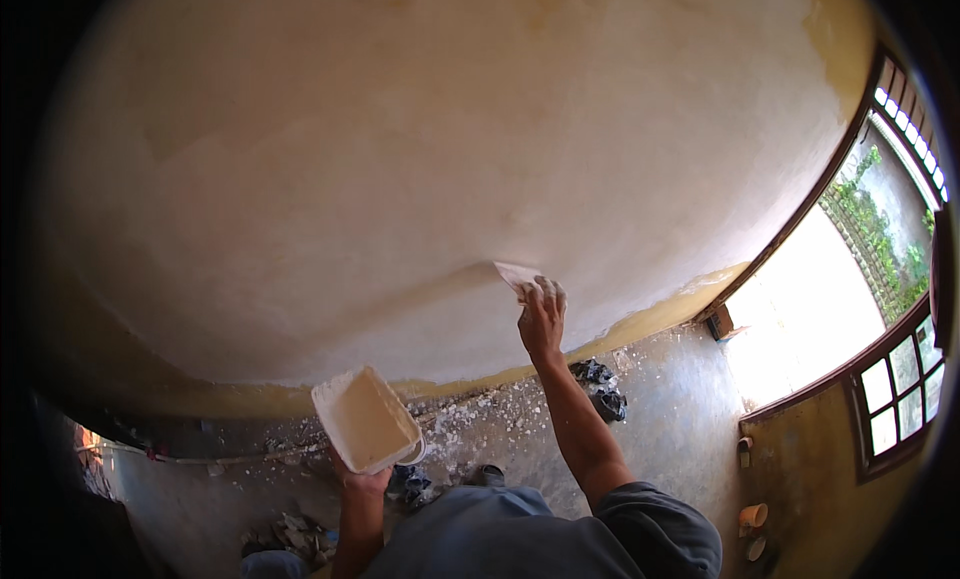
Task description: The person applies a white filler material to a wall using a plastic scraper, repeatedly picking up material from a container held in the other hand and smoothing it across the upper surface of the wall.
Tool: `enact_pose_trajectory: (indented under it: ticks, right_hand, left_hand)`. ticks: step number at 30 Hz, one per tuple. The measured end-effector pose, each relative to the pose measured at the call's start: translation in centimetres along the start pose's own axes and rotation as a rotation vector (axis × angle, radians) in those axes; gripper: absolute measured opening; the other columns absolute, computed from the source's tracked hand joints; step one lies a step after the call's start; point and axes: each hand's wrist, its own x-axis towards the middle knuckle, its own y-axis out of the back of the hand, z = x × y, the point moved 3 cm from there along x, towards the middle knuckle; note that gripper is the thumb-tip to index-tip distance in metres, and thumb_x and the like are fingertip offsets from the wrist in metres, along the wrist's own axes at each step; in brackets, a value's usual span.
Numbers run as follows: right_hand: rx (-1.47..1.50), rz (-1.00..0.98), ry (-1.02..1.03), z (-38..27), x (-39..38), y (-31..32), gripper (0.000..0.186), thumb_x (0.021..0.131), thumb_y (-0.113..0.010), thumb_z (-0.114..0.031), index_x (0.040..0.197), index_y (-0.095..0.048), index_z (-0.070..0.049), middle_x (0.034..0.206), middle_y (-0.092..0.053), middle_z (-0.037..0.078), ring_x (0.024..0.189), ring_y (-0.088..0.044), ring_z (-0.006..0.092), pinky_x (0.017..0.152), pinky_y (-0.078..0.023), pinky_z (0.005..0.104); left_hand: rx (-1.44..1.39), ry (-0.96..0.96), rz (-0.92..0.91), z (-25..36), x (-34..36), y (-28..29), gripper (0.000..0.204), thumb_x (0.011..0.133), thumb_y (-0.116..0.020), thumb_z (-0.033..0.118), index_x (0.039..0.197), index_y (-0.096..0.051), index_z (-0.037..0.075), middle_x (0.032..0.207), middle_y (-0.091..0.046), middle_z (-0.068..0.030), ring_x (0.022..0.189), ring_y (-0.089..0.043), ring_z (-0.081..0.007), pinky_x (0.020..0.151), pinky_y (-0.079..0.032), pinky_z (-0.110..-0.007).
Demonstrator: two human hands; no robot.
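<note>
My left hand (362, 481) grips a white rectangular tub (394, 404) from below, its fingers mostly hidden under it. Pale, creamy filler (368, 421) lies inside the tub, whose open top is tilted toward me. With my right arm stretched forward, my right hand (543, 307) is closed around a flat, pale putty knife (513, 273). The blade meets the wall (400, 179), which is coated in whitish filler with yellowish paint showing along its lower and right edges. A faint darker band runs leftward from the blade.
White crumbs litter the concrete floor (680, 389) along the wall's foot. Black plastic bags (600, 387) lie there, right of my forearm. Broken rubble (300, 539) is at lower left. A bright open doorway (800, 299) and a paned window (905, 384) stand at right, above an orange container (752, 516).
</note>
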Motion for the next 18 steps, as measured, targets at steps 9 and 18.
enact_pose_trajectory:
  ticks: [9, 18]
  right_hand:
    - [0.979, 0.326, -0.243, -3.9, 32.2, 19.8, 0.018, 0.094, -0.070, -0.018, 0.095, -0.059, -0.005, 0.086, -0.059, 0.002, 0.078, -0.052, 0.0117, 0.067, -0.046, 0.0290]
    - [0.836, 0.279, -0.052, 0.1, 47.5, 28.9, 0.027, 0.100, -0.057, -0.017, 0.116, -0.060, 0.005, 0.095, -0.071, 0.013, 0.080, -0.071, 0.0174, 0.055, -0.052, 0.0266]
  left_hand:
    - [0.607, -0.402, 0.145, 0.1, 2.1, 3.3, 0.062, 0.095, -0.050, 0.056, 0.140, -0.052, 0.014, 0.135, -0.058, -0.0071, 0.122, -0.058, -0.0308, 0.104, -0.047, -0.050]
    - [-0.114, -0.054, 0.057, 0.0, 3.3, -0.8, 0.058, 0.098, -0.045, 0.056, 0.141, -0.051, 0.017, 0.137, -0.058, -0.0077, 0.126, -0.055, -0.0322, 0.103, -0.046, -0.057]
